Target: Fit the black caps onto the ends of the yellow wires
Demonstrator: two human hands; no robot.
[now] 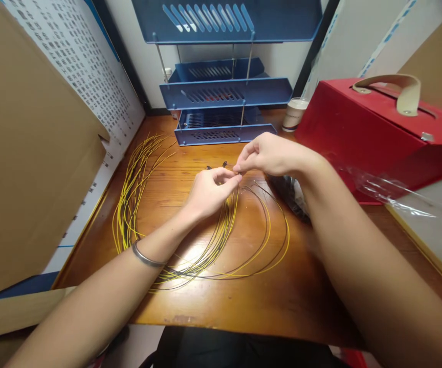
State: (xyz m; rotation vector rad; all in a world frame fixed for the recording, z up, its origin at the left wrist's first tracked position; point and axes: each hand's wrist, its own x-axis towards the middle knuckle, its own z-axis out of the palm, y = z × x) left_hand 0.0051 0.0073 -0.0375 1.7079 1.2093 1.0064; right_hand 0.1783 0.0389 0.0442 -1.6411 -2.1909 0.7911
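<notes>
Left hand (pixel 209 191) and right hand (pixel 270 153) met fingertip to fingertip above the middle of the desk (pixel 244 301). Each had thumb and forefinger pinched together on the thin ends of the wire coil (pixel 244 255). The coil, yellow and dark strands, lay in a wide loop on the desk below both hands, running under the left forearm toward the near edge. A metal bracelet (pixel 146 257) sat on the left wrist. A second bunch of yellow wires (pixel 129 204) lay along the left edge. Blue tray rack (pixel 224 92) stood at the far edge, paper cup (pixel 293 113) beside it. Red box (pixel 359 133) stood along the right edge.
</notes>
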